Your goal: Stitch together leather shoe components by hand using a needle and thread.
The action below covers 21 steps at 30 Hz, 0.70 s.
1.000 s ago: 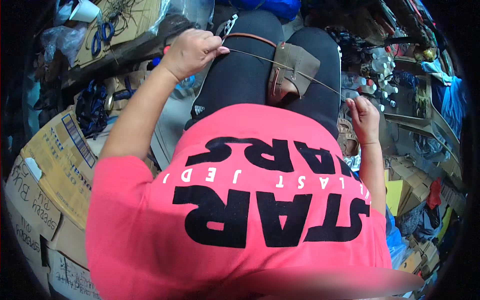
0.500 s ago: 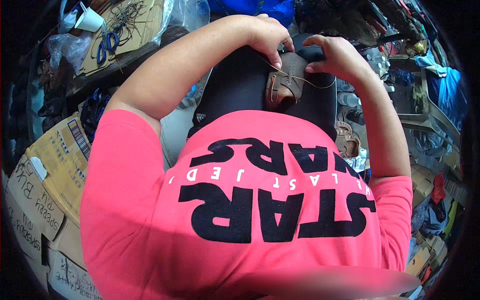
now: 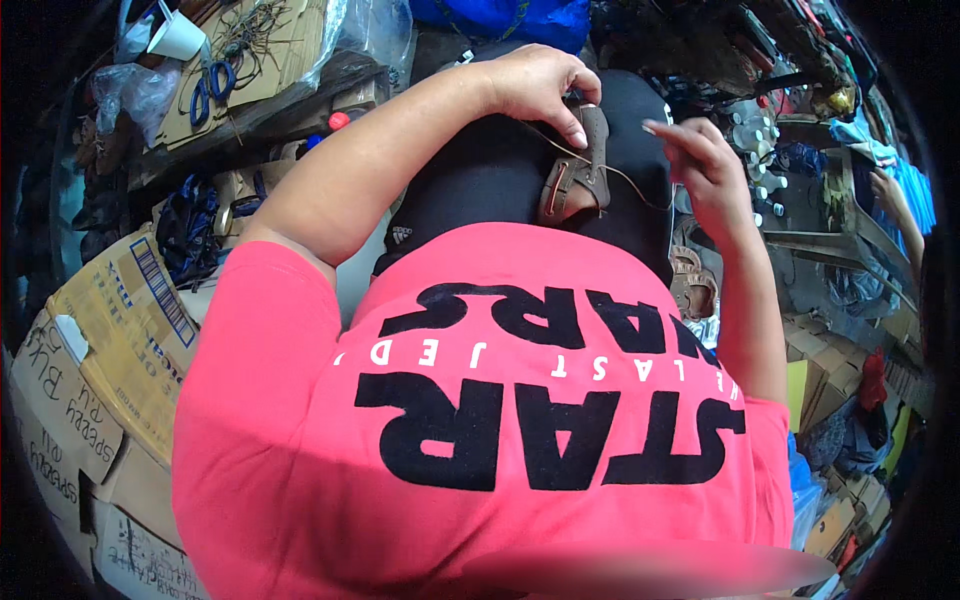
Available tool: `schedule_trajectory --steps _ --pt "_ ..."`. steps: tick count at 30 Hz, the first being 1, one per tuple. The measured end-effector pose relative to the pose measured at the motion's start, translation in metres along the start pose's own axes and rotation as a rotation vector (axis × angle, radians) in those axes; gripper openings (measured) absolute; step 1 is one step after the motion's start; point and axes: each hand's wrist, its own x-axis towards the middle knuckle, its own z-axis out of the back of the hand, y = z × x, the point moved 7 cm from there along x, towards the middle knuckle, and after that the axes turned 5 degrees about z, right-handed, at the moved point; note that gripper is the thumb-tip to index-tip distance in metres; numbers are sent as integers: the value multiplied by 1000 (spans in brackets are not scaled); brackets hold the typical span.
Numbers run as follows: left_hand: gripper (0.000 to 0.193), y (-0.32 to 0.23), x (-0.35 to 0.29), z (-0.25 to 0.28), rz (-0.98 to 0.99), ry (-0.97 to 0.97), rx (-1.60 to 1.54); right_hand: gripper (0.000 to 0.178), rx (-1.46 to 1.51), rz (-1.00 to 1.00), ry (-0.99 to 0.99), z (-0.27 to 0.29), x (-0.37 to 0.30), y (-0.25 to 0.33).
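A brown boat shoe point(image 3: 598, 140) rests on my black-trousered thighs, its opening toward me. Light laces run along its side and cross at its front. My left hand point(image 3: 545, 88) grips the far part of the shoe, thumb pressed on top and the other fingers partly hidden behind it. From the front of the shoe a thin tan lace point(image 3: 628, 180) curves off to the right, over my thigh. My right hand point(image 3: 708, 172) is raised to the right of the shoe, apart from it, with fingers curled in a pinch where the lace leads; the lace's end is hidden.
More brown shoe parts point(image 3: 693, 285) lie beside my right leg. Blue-handled scissors point(image 3: 212, 92) and a white cup point(image 3: 178, 36) are on a cardboard-covered bench at far left. Cardboard boxes point(image 3: 125, 330) stand at left. Another person's arm point(image 3: 897, 212) shows at the right edge.
My right hand has moved right and down, away from the shoe. The shoe has turned slightly under my left hand. Another person's arm has come into view at the right.
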Motion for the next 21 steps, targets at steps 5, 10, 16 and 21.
schedule_trajectory --steps 5,10,16,21 --pt "49 -3 -5 2 -18 -64 50 16 -148 96 44 -17 -30 20" --pt "50 -1 -2 0 44 -18 -10 15 -56 10 -74 -15 -21 17" --pt "51 2 -1 0 87 13 -7 14 -107 0 39 -18 -7 22" --pt "52 3 -1 -1 88 12 -15 14 -156 26 62 -17 0 30"
